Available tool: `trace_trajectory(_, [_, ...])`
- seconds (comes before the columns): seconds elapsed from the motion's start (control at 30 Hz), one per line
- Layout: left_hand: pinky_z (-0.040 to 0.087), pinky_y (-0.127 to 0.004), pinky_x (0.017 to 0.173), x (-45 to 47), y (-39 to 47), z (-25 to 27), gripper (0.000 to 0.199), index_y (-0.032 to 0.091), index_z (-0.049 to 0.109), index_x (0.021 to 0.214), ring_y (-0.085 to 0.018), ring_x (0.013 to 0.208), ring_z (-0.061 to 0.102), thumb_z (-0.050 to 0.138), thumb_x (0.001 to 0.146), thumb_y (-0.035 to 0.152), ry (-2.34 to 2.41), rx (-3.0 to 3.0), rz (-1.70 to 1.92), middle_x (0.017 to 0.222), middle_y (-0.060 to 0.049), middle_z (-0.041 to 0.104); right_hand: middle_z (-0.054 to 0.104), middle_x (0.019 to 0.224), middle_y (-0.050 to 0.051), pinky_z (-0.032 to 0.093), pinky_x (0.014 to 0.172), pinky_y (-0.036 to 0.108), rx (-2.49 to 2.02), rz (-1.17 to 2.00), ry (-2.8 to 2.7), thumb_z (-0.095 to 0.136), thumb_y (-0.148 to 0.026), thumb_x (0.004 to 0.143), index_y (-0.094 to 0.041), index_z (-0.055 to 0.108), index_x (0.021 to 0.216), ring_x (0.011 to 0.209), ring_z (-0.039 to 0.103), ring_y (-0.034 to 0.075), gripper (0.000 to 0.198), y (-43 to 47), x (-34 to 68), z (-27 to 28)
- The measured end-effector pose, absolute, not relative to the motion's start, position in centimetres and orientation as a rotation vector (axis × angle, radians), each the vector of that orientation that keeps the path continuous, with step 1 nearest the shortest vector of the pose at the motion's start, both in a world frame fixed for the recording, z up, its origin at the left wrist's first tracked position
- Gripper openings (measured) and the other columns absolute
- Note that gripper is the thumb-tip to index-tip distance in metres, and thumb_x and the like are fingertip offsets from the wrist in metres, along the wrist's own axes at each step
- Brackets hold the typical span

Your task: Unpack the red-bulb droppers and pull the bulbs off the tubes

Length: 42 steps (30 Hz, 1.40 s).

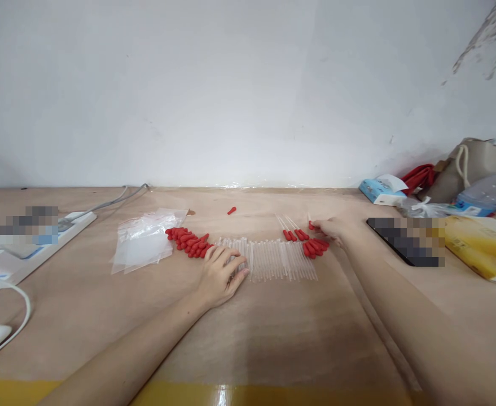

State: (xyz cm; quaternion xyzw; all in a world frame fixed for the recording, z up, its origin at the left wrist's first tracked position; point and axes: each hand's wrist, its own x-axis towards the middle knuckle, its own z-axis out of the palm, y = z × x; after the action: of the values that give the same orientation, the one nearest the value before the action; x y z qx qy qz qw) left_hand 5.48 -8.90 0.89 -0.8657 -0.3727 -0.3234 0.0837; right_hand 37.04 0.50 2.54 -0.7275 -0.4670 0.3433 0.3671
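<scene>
My right hand (331, 230) pinches a dropper by its red rubber bulb (311, 225); a thin clear tube points up from the bulb. Left of that hand, several assembled droppers (292, 234) lie side by side, tubes toward the wall. Just below are loose red bulbs (314, 248) in a small pile. A row of clear glass tubes (279, 260) spans the middle of the table. My left hand (222, 275) rests over the row's left end with fingers bent and apart, gripping nothing visible. A bigger heap of red bulbs (186, 242) lies beside its fingertips.
Clear plastic bags (141, 242) lie at left, near a power strip (40, 254) with cables. One stray bulb (231, 210) sits toward the wall. On the right are a phone (394, 248), a yellow pack (478, 245), a blue tissue pack (381, 192) and a plastic bottle (488, 192).
</scene>
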Motion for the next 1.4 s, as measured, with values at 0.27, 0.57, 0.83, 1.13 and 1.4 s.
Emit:
trace_trajectory(0.27, [0.035,-0.038,0.086,5.5,-8.9,0.9,0.026,0.017,0.057,0.103,-0.021,0.092,0.050,0.051,0.081,0.028,-1.073,-2.547,-1.001,0.099,-0.009,0.059,0.062,0.073,0.004,0.041,0.056,0.024,-1.569,0.725,-1.348,0.054,-0.035,0.074,-0.016,0.059,0.090,0.062,0.055,0.013,0.025,-3.8,34.3,3.0])
trace_trajectory(0.57, [0.024,-0.049,0.099,7.3,-8.3,1.1,0.029,0.027,0.058,0.108,-0.024,0.111,0.046,0.054,0.080,0.033,-0.960,-2.462,-0.992,0.118,-0.007,0.055,0.061,0.082,0.003,0.032,0.078,0.034,-1.097,-0.319,-1.952,0.055,-0.022,0.079,-0.025,0.063,0.089,0.078,0.052,0.016,0.013,-10.8,28.9,-0.2])
trace_trajectory(0.83, [0.023,-0.049,0.100,7.4,-8.8,0.5,0.009,0.025,0.064,0.080,-0.019,0.095,0.055,0.055,0.081,0.025,-0.844,-2.576,-0.980,0.091,0.000,0.066,0.062,0.072,-0.001,0.025,0.086,0.037,-1.042,-0.265,-2.111,0.052,-0.019,0.080,-0.024,0.062,0.084,0.075,0.050,0.014,0.012,-11.4,28.7,0.0])
trace_trajectory(1.13, [0.021,-0.050,0.102,7.5,-9.4,0.7,0.012,0.023,0.065,0.078,-0.018,0.096,0.058,0.053,0.081,0.020,-0.775,-2.589,-1.055,0.083,0.001,0.068,0.057,0.067,0.000,0.024,0.079,0.037,-1.012,-0.241,-2.196,0.047,-0.019,0.080,-0.019,0.057,0.077,0.070,0.045,0.014,0.010,-11.9,28.7,0.3])
trace_trajectory(1.4, [0.020,-0.051,0.100,7.1,-9.7,1.3,0.011,0.024,0.064,0.078,-0.017,0.092,0.060,0.054,0.080,0.020,-0.719,-2.555,-1.068,0.080,0.004,0.068,0.051,0.065,0.000,0.024,0.074,0.035,-0.984,-0.257,-2.265,0.040,-0.018,0.080,-0.018,0.050,0.071,0.066,0.042,0.014,0.014,-12.0,29.3,0.3])
